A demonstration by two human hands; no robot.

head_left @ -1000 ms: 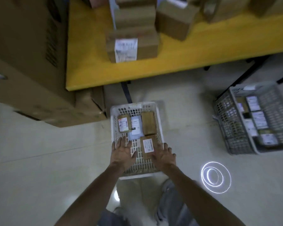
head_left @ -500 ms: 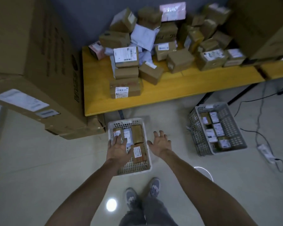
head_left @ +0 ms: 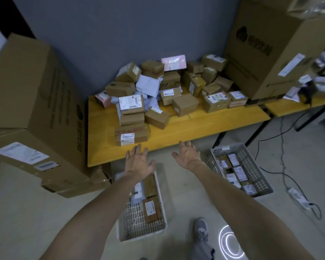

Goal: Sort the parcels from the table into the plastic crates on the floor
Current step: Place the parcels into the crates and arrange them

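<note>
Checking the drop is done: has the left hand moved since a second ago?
Yes. The left hand rose from the white crate toward the table edge.

Parcels (head_left: 169, 94) sat piled on the table (head_left: 204, 126). Two crates stood on the floor in front, one (head_left: 162, 218) left of the other (head_left: 259, 171).

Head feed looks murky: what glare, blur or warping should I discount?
Head view: dim light with dark corners; a bright ring-shaped reflection glares on the grey floor; wide-angle warping bows the yellow tabletop edge and tilts the big cardboard carton at left; labels on the brown cardboard parcels are smeared.
</note>
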